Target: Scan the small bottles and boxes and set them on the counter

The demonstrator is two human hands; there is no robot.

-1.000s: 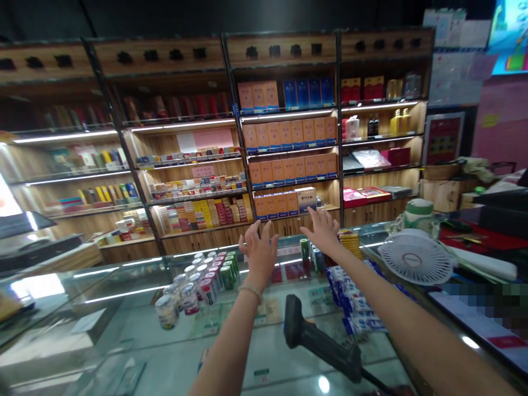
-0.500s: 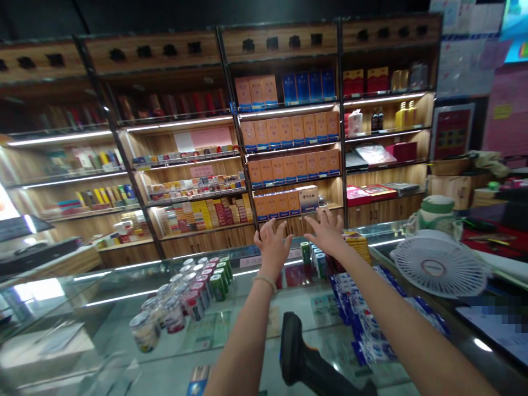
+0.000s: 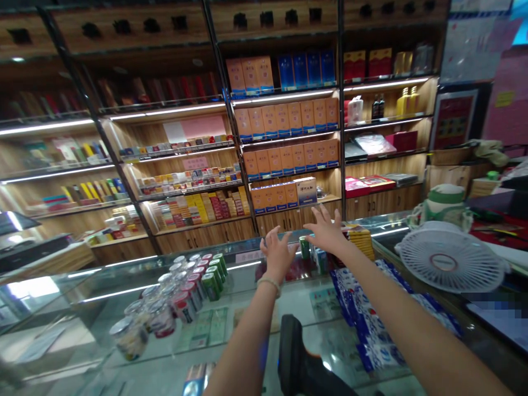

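Observation:
Both arms reach forward over a glass counter (image 3: 247, 335). My left hand (image 3: 277, 251) is raised with its fingers apart, holding nothing. My right hand (image 3: 326, 231), fingers also spread and bare, is nearest to a green can (image 3: 304, 247) that stands just below its fingertips; whether they touch I cannot tell. More cans, partly hidden by the right hand and forearm, stand beside it. Below the hands, a black handheld barcode scanner (image 3: 293, 352) points upward. To the right lie blue-and-white packets (image 3: 371, 308), partly covered by my right forearm.
Rows of cans and jars (image 3: 181, 300) stand on the counter at left. A white fan (image 3: 445, 261) and a green-and-white jug (image 3: 443, 204) are at right, with yellow packs (image 3: 363, 242) behind the right forearm. Behind rises a wall of shelves with orange boxes (image 3: 284, 122).
The view has shifted slightly, so the shelves sit higher and the cans further left. My left hand has come a little closer to the right one. Both stay spread.

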